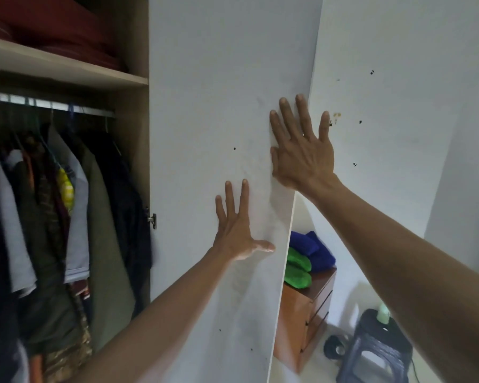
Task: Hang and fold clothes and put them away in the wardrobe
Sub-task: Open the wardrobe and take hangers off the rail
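A white wardrobe door (205,106) stands partly open in front of me. My left hand (235,228) lies flat on its face with fingers spread. My right hand (299,150) presses near the door's outer edge, fingers straight and spread. Left of the door the wardrobe interior shows several hanging garments (67,203) on a metal rail (47,103). Red folded items (61,26) lie on the shelf above the rail.
Behind the door's edge a wooden drawer unit (310,305) carries blue folded cloth (313,247) and green folded cloth (297,269). A dark plastic stool (376,352) with a pale bottle (383,313) stands on the floor at the lower right. White wall (398,78) is behind.
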Tool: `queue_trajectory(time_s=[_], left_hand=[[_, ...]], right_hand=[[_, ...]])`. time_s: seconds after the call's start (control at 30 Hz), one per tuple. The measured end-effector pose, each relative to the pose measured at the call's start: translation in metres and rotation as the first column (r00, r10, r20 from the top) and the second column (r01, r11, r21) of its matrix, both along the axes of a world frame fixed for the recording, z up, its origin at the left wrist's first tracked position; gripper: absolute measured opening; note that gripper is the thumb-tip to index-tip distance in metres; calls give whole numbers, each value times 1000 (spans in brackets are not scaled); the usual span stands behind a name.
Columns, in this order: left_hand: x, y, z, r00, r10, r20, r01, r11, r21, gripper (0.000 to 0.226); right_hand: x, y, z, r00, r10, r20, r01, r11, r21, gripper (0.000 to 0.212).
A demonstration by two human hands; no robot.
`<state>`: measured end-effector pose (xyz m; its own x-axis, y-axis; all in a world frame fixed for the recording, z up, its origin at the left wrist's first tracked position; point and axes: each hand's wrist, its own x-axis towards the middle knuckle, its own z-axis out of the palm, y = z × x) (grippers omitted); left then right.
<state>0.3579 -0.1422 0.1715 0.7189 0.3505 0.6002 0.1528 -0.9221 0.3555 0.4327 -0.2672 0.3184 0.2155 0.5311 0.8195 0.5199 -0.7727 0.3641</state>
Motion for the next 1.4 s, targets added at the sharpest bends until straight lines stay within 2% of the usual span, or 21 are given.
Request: queue_trajectory(time_s=[0.13, 0.2, 0.37, 0.53, 0.6, 0.7, 0.8, 0.97, 1.13, 1.4], left_hand=[[-2, -1, 1, 999, 22, -25, -23, 999, -44, 154], [-4, 3, 3, 1000, 16, -7, -16, 997, -69, 150], [-29, 23, 15, 997, 72, 23, -69, 993, -94, 128], [-87, 69, 7, 961, 267, 68, -258, 959, -115, 107], [-114, 85, 0, 938, 338, 73, -331, 939, -95, 100], [-169, 115, -6, 874, 484, 46, -478, 872, -106, 91], [-226, 146, -14, 795, 607, -1, -604, 790, -104, 92], [-299, 183, -23, 682, 730, -35, -727, 672, -141, 89], [-364, 240, -3, 594, 804, 26, -794, 591, -142, 82], [-466, 357, 100, 442, 873, 206, -895, 443, 45, 67]], right_hand=[[-12, 15, 2, 1000, -11, -14, 12, 999, 47, 73], [-21, 27, 6, 999, 34, -22, -33, 999, 34, 75], [-48, 67, 11, 947, 306, -102, -306, 952, 18, 74], [-89, 124, -5, 776, 584, -236, -587, 807, 67, 64], [-103, 140, -17, 712, 646, -276, -655, 752, 71, 57], [-133, 176, -35, 574, 751, -328, -773, 629, 87, 50], [-167, 214, -52, 419, 805, -419, -854, 507, 119, 43], [-213, 264, -66, 308, 801, -514, -905, 412, 101, 35], [-265, 324, -56, 223, 799, -558, -939, 329, 96, 39], [-360, 430, 7, 73, 835, -545, -940, 240, 242, 39]])
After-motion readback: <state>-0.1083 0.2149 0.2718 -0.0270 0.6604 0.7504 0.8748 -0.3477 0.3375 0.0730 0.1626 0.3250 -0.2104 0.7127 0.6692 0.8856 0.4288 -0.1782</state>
